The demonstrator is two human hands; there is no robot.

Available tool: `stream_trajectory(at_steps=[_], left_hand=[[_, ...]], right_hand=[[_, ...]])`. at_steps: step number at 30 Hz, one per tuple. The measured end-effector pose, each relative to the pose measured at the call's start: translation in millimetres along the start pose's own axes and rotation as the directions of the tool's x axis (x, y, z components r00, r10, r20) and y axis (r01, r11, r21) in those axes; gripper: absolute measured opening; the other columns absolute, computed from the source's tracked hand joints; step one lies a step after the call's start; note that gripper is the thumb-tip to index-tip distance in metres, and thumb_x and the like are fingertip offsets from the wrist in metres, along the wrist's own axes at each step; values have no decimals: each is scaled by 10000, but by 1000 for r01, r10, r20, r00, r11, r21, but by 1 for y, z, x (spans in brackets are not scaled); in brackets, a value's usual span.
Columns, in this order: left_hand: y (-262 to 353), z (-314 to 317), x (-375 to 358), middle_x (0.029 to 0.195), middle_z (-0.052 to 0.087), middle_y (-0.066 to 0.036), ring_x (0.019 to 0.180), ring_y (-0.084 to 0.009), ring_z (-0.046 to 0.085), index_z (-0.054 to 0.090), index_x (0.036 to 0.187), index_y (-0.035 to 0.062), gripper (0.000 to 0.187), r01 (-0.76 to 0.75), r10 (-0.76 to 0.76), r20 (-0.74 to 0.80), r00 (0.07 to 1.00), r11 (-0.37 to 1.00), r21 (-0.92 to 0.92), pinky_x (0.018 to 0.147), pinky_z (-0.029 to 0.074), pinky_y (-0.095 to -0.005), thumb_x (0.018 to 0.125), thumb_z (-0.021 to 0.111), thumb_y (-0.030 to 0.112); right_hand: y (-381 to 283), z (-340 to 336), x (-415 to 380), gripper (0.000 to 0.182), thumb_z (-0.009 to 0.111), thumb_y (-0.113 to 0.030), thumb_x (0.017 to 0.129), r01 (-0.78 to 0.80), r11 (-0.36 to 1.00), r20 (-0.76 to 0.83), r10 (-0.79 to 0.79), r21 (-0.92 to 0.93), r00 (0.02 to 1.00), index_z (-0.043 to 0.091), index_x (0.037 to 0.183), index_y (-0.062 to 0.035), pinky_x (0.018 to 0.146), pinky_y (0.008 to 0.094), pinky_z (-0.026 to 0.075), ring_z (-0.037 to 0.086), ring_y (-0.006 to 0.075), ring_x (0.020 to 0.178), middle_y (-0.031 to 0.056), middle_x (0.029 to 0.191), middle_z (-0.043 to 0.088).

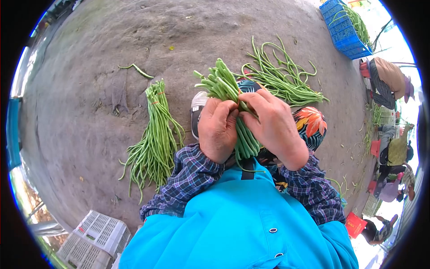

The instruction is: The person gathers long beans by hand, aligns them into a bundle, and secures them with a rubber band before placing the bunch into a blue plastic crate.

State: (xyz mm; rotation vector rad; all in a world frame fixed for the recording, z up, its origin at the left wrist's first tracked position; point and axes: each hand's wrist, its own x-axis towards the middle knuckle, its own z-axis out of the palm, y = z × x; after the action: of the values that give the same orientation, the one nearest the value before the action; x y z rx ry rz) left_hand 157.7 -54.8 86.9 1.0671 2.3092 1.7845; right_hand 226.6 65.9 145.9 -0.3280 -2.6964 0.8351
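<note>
Between my knees I hold a bundle of green long beans (246,140), its evened ends pointing away from me. My left hand (218,127) is closed against the bundle's left side, thumb and fingers bent in. From the right, my right hand (275,124) grips the same bundle with its fingertips. A thin orange band (239,91) shows at the right fingertips; most of it is hidden. On the ground to the left lies another bundle of long beans (157,130), tied near its top with reddish bands. Loose long beans (286,78) lie in a pile beyond my right hand.
One stray bean (136,70) lies on the bare ground. A blue crate (342,29) with beans stands at far right, and white crates (96,233) sit at lower left. Several people (396,150) are along the right edge among baskets and red stools.
</note>
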Motion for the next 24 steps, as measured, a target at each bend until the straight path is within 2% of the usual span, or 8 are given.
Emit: stream_trajectory(at_steps=[2,3,4,6,10,13,16,24], left_hand=[[2,2,-3,805,524,-131,727,-297,545,565,878,14,155,20,-20,2,1000,998,-62,627,446,-356,748,638,-25],[8,0,-2,827,526,-136,752,-302,545,565,877,12,176,9,-7,27,1000,997,-75,652,448,-366,728,651,-30],[7,-1,-4,827,526,-136,752,-302,545,565,877,12,176,8,-6,22,1000,997,-81,652,448,-366,728,651,-30],[6,0,-7,851,529,-141,771,-305,545,572,889,14,192,3,0,36,999,998,-61,671,448,-370,722,650,-39],[4,4,-3,840,534,-134,756,-298,548,581,893,15,197,-73,73,-27,997,997,-21,660,451,-362,718,655,-38],[3,6,-2,811,540,-122,740,-290,552,589,889,16,197,-35,31,-55,998,998,-60,653,455,-360,713,661,-37],[1,7,0,780,543,-109,719,-282,551,592,869,22,188,-79,77,-68,995,997,-23,633,453,-356,705,668,-32],[-3,7,-1,790,556,-99,713,-278,550,580,877,30,187,-175,177,-36,984,984,42,648,450,-346,729,676,-34]], right_hand=[[-6,-10,4,218,642,-54,721,-11,1000,16,11,-9,1000,618,938,-58,648,391,476,580,308,777,117,793,558],[-1,-8,7,206,635,-36,709,57,998,-60,-55,20,997,621,913,-61,593,369,473,580,289,724,103,784,547],[0,-7,11,206,635,-36,709,59,998,-58,-58,13,997,621,913,-61,593,369,473,580,289,724,103,784,547],[4,-8,18,221,625,-14,684,262,965,-15,-262,-9,965,624,900,-65,586,359,467,574,270,704,84,782,543],[10,-9,29,185,615,-90,695,375,914,116,-360,-156,926,628,880,-98,616,332,464,563,237,714,55,762,513],[9,-14,35,240,653,-69,688,403,879,185,-365,-256,913,654,927,-93,601,336,466,561,222,723,48,772,514],[4,-18,39,205,653,-113,683,446,814,264,-368,-372,892,639,888,-105,621,344,456,550,217,728,42,747,496],[8,-30,57,165,661,-140,679,520,797,361,-408,-306,838,608,828,-90,688,362,438,536,242,758,57,767,498]])
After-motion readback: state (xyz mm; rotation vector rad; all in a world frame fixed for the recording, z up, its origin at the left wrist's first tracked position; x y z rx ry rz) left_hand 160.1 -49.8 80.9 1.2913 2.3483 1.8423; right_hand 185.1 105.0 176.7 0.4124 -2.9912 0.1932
